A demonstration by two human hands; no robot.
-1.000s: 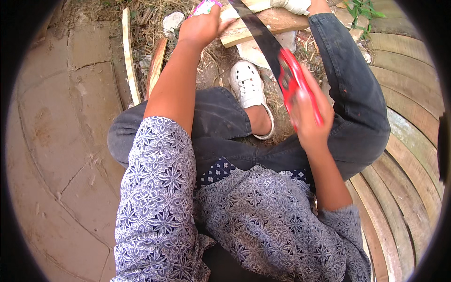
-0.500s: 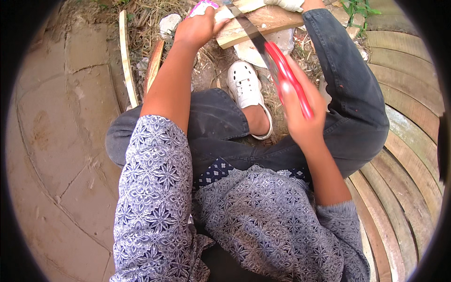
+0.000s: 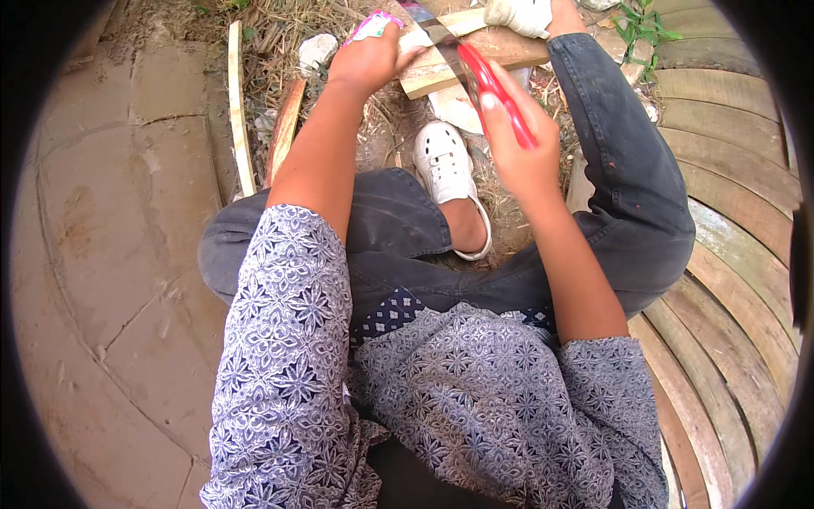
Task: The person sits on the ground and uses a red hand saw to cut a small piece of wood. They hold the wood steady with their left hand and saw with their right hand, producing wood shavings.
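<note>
Near the top of the view, my right hand [image 3: 519, 148] is closed round the red handle of a handsaw [image 3: 500, 95]. Its dark, shiny blade slants up to the left across a pale wooden strip [image 3: 462, 23]. My left hand [image 3: 366, 61] is closed at the strip's left end, the thumb pointing toward the blade. A pink and white wrapper-like piece [image 3: 373, 27] shows at its fingers; how it sits on the wood is hidden. Beneath the strip lies a thicker wooden block [image 3: 483, 58]. My white-shod right foot [image 3: 519, 15] rests at the strip's right end.
My other white shoe [image 3: 443, 161] stands on the ground below the block. Two narrow wood pieces [image 3: 238, 110] lie left of my arm, near a pale stone [image 3: 317, 53]. Curved wooden slats [image 3: 721, 140] run down the right side, and cracked paving [image 3: 119, 254] spreads on the left.
My right hand and the saw have moved forward and a little left, pushing the blade further across the strip. My left hand keeps its place at the strip's end.
</note>
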